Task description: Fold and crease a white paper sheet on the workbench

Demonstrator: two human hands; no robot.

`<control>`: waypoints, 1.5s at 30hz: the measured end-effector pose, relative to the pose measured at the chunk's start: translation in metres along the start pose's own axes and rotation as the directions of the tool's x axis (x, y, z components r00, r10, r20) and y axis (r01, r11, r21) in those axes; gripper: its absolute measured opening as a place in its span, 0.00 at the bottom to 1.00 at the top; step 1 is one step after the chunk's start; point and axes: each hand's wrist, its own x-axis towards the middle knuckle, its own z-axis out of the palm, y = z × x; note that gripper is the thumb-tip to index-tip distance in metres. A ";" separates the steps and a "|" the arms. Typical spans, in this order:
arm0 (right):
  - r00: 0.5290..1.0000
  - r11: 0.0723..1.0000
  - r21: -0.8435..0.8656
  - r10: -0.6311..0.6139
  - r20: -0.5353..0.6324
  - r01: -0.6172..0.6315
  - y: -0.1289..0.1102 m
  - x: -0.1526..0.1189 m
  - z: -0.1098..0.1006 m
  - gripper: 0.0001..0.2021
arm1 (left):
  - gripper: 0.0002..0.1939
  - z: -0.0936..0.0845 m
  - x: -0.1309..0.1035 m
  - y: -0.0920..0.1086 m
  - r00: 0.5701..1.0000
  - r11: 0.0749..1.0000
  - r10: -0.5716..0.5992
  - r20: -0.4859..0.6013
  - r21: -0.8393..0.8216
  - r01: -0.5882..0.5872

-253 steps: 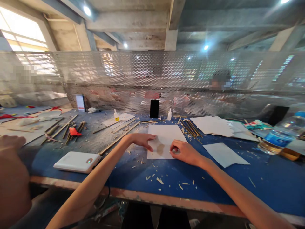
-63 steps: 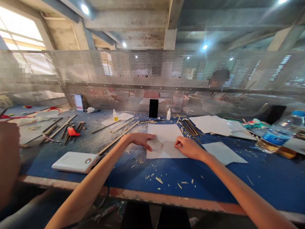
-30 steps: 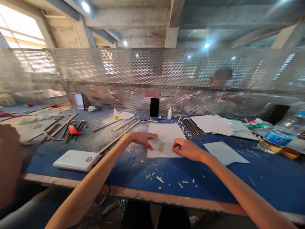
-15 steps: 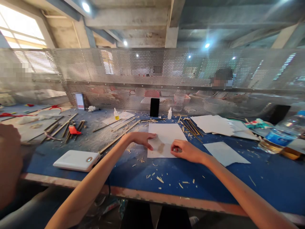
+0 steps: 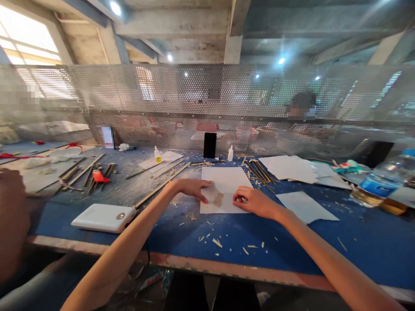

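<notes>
A white sheet of paper [image 5: 223, 178] lies on the blue table in front of me. My left hand [image 5: 195, 189] rests at its left edge, thumb and fingers apart, holding nothing. Over the right part of the sheet, my right hand [image 5: 249, 201] has its fingers curled into a pinch; whatever is between them, if anything, is too small to make out. Between both hands a brownish patch [image 5: 218, 199] shows on the paper. Behind the sheet stand a small white bottle [image 5: 230, 153] and a dark phone [image 5: 209, 145].
Thin sticks [image 5: 259, 171] lie right of the sheet, near stacked papers [image 5: 287, 168]. A loose paper piece [image 5: 306, 206] and a water bottle [image 5: 378, 185] are farther right. To the left are a white power bank [image 5: 103, 217], a yellow-labelled bottle [image 5: 157, 155] and another person's arm [image 5: 13, 220]. Shavings [image 5: 217, 243] litter the table.
My right hand has shifted very slightly upward on the sheet. My left hand keeps its place, and the paper has not visibly moved on the table.
</notes>
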 end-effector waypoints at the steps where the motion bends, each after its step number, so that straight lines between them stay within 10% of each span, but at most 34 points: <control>1: 1.000 1.000 0.000 0.004 0.010 -0.004 0.001 0.000 -0.001 0.08 | 0.50 0.000 0.000 0.000 1.000 1.000 0.004 -0.002 -0.002 -0.004; 45: 0.990 0.966 0.239 0.070 0.126 -0.099 0.005 -0.004 -0.006 0.12 | 0.51 -0.001 -0.003 0.002 1.000 1.000 -0.018 -0.004 -0.025 0.018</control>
